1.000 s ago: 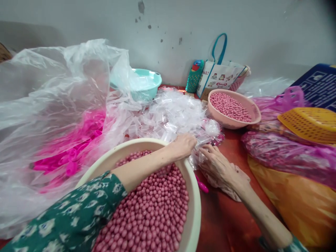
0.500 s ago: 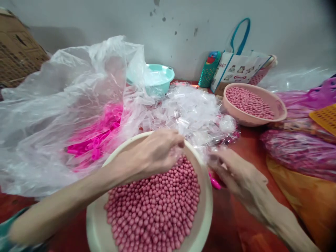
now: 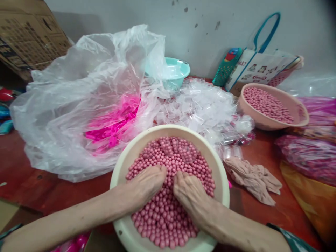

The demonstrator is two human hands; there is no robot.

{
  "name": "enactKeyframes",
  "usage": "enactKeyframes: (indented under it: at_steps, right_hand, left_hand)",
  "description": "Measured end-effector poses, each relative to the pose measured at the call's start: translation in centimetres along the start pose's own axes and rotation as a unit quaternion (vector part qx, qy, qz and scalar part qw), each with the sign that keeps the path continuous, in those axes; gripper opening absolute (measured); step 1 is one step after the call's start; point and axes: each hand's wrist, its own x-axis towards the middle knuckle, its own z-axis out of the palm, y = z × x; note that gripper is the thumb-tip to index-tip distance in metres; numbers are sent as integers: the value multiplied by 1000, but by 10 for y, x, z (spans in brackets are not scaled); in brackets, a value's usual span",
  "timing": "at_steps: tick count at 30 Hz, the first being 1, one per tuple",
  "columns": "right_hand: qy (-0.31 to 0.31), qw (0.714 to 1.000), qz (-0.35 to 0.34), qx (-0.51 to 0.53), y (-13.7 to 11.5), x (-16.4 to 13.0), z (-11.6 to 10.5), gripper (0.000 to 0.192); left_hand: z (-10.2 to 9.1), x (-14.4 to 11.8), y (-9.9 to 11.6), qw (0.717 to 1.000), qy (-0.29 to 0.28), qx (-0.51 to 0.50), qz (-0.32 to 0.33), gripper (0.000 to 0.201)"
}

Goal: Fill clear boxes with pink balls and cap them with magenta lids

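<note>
A cream bowl (image 3: 223,175) holds many small pink beads (image 3: 168,224). Both my hands are down in it, side by side with a narrow gap between them. My left hand (image 3: 149,180) has its fingers curled into the beads. Opposite it, my right hand (image 3: 190,194) is closed the same way, knuckles up. The fingertips of both are hidden, so whatever they grip does not show. Just beyond the hands, at the bowl's far side, clear plastic pieces (image 3: 187,150) lie on the beads, which show through them.
A large clear bag (image 3: 65,91) with bright pink plastic parts (image 3: 115,122) spreads at left. Behind the bowl lies a heap of clear plastic pieces (image 3: 202,105). A teal basin (image 3: 177,71), a peach basket of beads (image 3: 252,108) and a crumpled beige cloth (image 3: 252,176) are around it.
My left hand has come down from above the bowl's far side into the beads. My right hand has moved left from beside the bowl into it, uncovering the beige cloth. The view has shifted left.
</note>
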Motion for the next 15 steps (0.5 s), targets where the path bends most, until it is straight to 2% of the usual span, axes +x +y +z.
enactKeyframes:
  at_steps: [3,5,8,12,15]
  right_hand:
    - [25,994,29,99,9,2,3,45]
    - [26,979,70,191,12,5,5,42]
    - [10,949,141,281,13,10,10,34]
    - [-22,930,190,314,20,18,11,16]
    - [-79,888,248,379,27,22,5,3]
  left_hand:
    - [-5,7,-3,999,-30,-29,-23,32]
    - [-7,8,-5,995,-47,-62,-59,32]
    - [-9,4,-8,989,-53,-102,-97,34]
    - [-9,-4,-13,983,-50,-125,-123,36]
    - [-6,-5,-15,981,-42,-133,-134,39]
